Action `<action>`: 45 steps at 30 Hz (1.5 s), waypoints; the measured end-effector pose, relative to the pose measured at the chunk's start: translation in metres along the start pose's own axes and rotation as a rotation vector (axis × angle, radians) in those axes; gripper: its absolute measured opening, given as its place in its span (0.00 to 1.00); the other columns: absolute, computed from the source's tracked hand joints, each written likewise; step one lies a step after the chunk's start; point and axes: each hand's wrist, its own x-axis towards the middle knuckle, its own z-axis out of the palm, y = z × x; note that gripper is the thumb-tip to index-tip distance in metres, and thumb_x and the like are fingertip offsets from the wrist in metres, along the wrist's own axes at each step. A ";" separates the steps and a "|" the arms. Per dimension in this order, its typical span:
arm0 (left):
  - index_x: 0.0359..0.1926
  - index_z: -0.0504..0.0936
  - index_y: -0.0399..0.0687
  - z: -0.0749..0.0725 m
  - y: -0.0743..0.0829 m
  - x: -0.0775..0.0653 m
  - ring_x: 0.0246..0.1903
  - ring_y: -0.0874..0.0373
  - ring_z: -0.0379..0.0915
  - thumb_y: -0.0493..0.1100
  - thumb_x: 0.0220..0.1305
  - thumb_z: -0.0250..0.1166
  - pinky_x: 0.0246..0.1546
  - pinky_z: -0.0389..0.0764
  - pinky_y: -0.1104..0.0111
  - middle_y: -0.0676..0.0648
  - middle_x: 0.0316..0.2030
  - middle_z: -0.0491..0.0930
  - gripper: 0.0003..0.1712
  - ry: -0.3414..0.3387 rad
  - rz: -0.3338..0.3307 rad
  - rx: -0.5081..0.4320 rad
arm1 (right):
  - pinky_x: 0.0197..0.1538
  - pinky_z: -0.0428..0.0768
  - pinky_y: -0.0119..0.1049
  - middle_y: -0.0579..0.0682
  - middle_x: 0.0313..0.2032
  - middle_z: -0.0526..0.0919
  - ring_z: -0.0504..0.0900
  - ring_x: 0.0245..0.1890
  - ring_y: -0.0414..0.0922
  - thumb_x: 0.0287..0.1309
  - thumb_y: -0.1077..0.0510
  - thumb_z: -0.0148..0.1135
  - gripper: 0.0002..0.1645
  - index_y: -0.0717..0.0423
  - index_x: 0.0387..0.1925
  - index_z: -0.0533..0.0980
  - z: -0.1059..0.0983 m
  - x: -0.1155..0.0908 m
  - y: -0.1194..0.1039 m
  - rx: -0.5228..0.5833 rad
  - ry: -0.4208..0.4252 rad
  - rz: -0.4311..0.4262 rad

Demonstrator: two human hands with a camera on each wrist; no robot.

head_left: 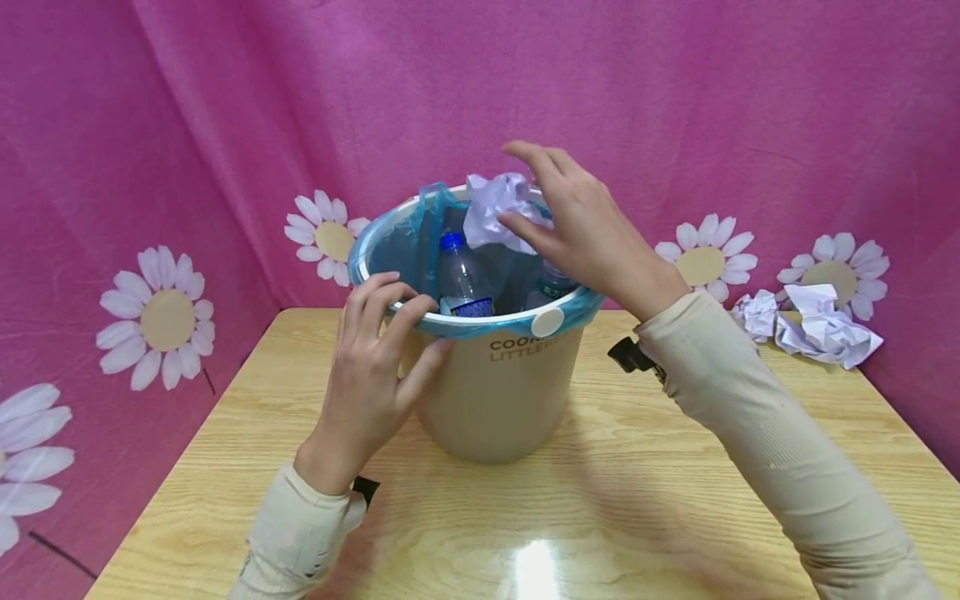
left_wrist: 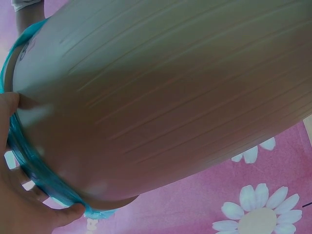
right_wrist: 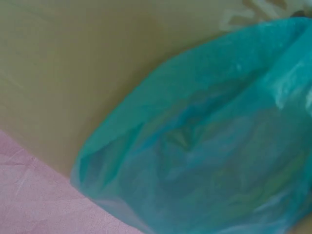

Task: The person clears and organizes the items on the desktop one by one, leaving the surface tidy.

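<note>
In the head view a beige trash bin (head_left: pixel 487 400) stands on the table, lined with a blue plastic bag (head_left: pixel 397 242) folded over its white rim. My left hand (head_left: pixel 367 367) grips the bin's near-left rim, fingers over the edge and thumb on the outside. Over the bin's mouth, my right hand (head_left: pixel 581 217) has its fingers spread. A crumpled white paper ball (head_left: pixel 495 204) is beside its thumb, below the raised index finger. Inside the bin are a clear plastic bottle (head_left: pixel 465 275) with a blue cap and a second, partly hidden bottle (head_left: pixel 551 287).
More crumpled paper (head_left: pixel 825 325) lies at the table's back right corner. The wood-grain table (head_left: pixel 450 517) backs onto a pink curtain (head_left: pixel 420 83) with daisies. In the right wrist view, the blue bag covers much of the frame and hides that hand's work.
</note>
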 end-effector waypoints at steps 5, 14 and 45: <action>0.54 0.77 0.46 0.001 0.000 0.001 0.67 0.44 0.58 0.49 0.63 0.67 0.67 0.63 0.48 0.39 0.54 0.72 0.21 0.004 0.008 -0.006 | 0.67 0.70 0.48 0.55 0.67 0.69 0.71 0.66 0.51 0.68 0.45 0.60 0.38 0.53 0.72 0.62 -0.004 -0.001 0.001 -0.020 -0.009 0.019; 0.54 0.77 0.46 0.000 0.001 0.001 0.67 0.44 0.59 0.48 0.63 0.68 0.67 0.63 0.48 0.39 0.54 0.72 0.21 0.010 0.003 -0.012 | 0.65 0.72 0.49 0.55 0.65 0.71 0.72 0.64 0.51 0.68 0.46 0.60 0.34 0.54 0.70 0.65 -0.011 -0.012 0.002 -0.023 0.015 0.039; 0.56 0.77 0.48 0.001 0.004 0.000 0.67 0.44 0.59 0.47 0.61 0.68 0.64 0.65 0.43 0.39 0.56 0.72 0.22 0.004 -0.033 -0.008 | 0.67 0.66 0.55 0.60 0.60 0.75 0.70 0.64 0.57 0.64 0.56 0.65 0.28 0.61 0.63 0.72 -0.044 -0.095 0.058 -0.058 0.166 0.143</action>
